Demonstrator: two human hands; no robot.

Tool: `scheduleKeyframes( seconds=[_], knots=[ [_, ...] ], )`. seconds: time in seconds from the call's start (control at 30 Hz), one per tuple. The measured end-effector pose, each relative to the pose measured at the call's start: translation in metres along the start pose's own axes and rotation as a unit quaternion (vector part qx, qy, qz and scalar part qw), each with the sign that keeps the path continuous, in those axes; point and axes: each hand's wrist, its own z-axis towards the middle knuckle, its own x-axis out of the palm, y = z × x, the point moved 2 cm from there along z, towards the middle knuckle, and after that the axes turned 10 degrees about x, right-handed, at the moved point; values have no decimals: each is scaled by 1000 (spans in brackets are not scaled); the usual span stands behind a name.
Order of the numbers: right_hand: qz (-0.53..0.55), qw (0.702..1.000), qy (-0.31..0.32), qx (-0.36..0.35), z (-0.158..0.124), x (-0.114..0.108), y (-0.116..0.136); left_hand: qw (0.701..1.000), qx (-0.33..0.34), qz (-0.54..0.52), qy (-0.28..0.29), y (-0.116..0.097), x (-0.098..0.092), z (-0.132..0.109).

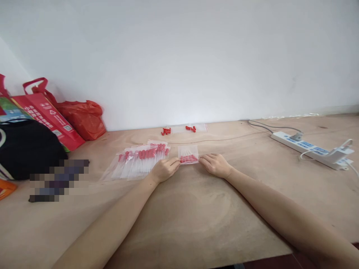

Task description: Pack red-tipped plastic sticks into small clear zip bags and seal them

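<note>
A small clear plastic bag (187,152) lies on the wooden table between my hands, its red-ended white sticks inside with the red ends toward me. My left hand (166,169) pinches the bag's near left corner. At the near right corner, my right hand (215,165) has its fingers closed on the bag's edge. Just left of my left hand, several similar filled bags (137,158) overlap in a spread pile, red ends facing away. Farther back, loose red pieces (166,131) lie beside and on another clear bag (179,129) near the wall.
A white power strip (308,147) with plugs and cables lies on the right of the table (179,224). To the left stand a red shopping bag (47,116), a red plastic bag (84,119) and a black bag (30,149). A blurred-out object (60,181) lies before them.
</note>
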Motion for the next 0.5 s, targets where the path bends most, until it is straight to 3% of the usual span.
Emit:
scheduleKeyframes(
  seconds=[0.27,0.5],
  knots=[
    [-25,999,-10,26,0,1,1,1000,-2,-2,-6,0,-1,2],
    [-19,999,-31,9,2,-3,1,1000,-9,-3,-22,1,0,-1]
  ],
)
